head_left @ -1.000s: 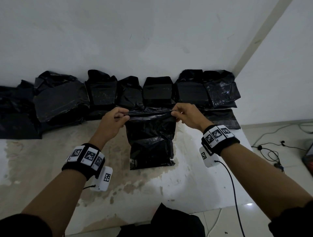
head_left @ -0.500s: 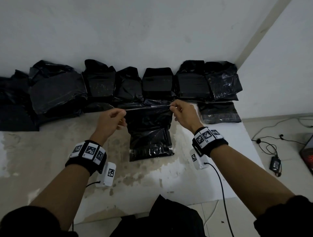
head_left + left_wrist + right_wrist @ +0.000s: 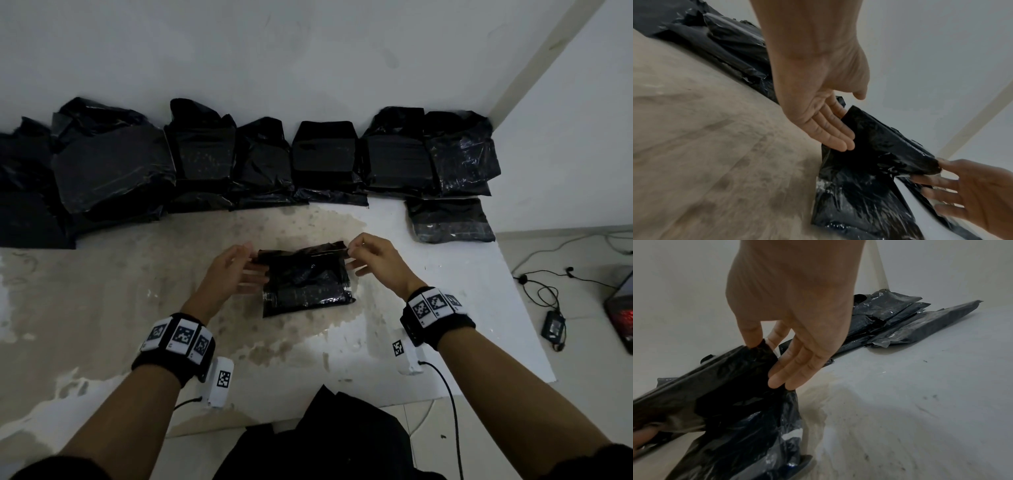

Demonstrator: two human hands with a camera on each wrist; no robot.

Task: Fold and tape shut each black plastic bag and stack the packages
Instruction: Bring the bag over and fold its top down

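A black plastic bag (image 3: 308, 284) lies on the stained white table (image 3: 137, 308) in front of me. Its top flap is folded over toward me and stands slightly raised. My right hand (image 3: 351, 248) pinches the flap's right corner between thumb and index finger, as the right wrist view shows (image 3: 756, 344); its other fingers are straight. My left hand (image 3: 253, 262) is at the bag's left edge. Its fingers (image 3: 830, 129) lie straight against the flap (image 3: 879, 138), and the thumb stands apart above it.
Several black packages (image 3: 322, 154) lean in a row against the back wall. One flat package (image 3: 448, 219) lies at the right rear corner. The table's right edge drops to a floor with cables and an adapter (image 3: 553, 325). Dark cloth (image 3: 325, 435) sits at the front edge.
Both hands have pulled the bag's stretched top edge toward me, folding the flap over the bag. The left hand's pinch has loosened to straight fingers. My view has tilted downward.
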